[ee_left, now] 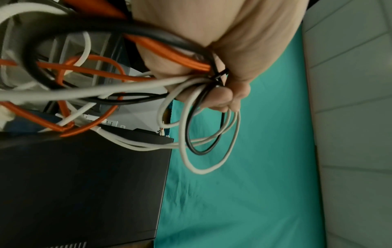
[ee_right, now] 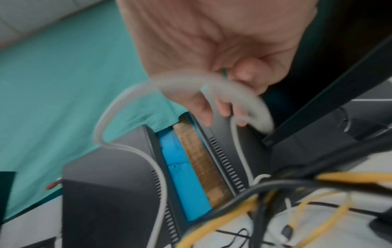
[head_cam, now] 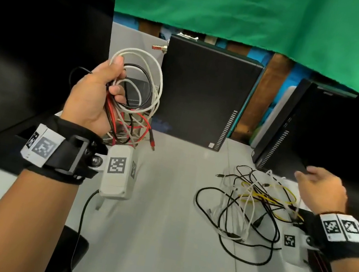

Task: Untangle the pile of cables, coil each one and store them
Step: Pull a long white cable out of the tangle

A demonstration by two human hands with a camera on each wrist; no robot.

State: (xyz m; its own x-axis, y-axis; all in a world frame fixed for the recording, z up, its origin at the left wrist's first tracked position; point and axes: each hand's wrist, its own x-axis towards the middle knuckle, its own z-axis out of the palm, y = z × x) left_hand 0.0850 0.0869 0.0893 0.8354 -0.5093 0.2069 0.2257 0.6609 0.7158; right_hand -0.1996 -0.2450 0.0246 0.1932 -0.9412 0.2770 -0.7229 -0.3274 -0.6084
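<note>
A bundle of coiled white, black and red cables [head_cam: 136, 96] is gripped by the curled fingers of the left hand [head_cam: 95, 99] above the table's [head_cam: 157, 238] far left part, while the right hand [head_cam: 322, 190], fingers loosely spread, is held over the tangled cable pile [head_cam: 254, 208] near the right edge.

The tabletop [head_cam: 169, 240] is smooth, slightly glossy white. The backdrop [head_cam: 263, 15] is matt green cloth. The computer case [head_cam: 204, 92] looks matt black. The cables [head_cam: 254, 206] have smooth plastic sheaths; one black cable [head_cam: 200, 206] looks braided.
</note>
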